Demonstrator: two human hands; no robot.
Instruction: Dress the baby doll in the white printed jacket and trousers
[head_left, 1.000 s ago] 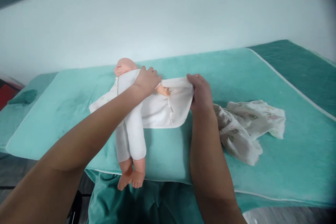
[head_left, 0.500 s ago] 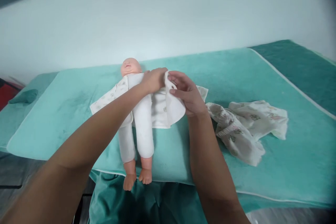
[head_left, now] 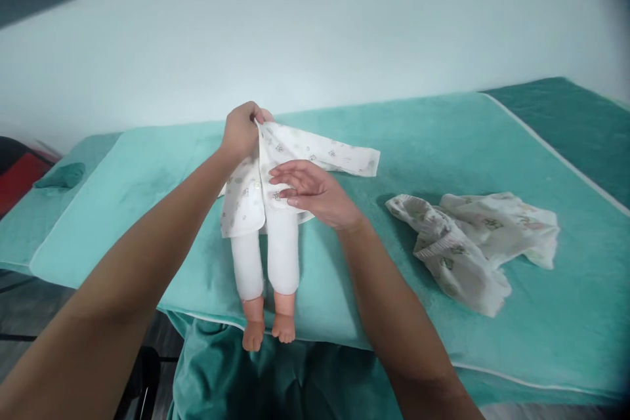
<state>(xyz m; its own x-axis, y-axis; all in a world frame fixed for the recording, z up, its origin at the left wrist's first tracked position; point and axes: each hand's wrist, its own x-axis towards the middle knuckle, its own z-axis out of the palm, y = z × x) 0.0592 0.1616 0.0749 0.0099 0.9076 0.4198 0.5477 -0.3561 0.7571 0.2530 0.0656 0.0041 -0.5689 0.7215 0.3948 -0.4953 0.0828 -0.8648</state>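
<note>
Jacket (head_left: 243,207), spread open moments earlier, lay drawn across the doll (head_left: 283,256) on the mat (head_left: 433,144), covering its chest; left hand (head_left: 240,131) pinched the top edge near the neck; right hand (head_left: 315,193), fingers loosely parted, hung at the front, contact unclear.

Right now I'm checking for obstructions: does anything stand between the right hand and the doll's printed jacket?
Nothing visible. The right hand is over the jacket, though contact is unclear. The left hand pinches the jacket higher up; the crumpled garment lies apart, to the right.
</note>
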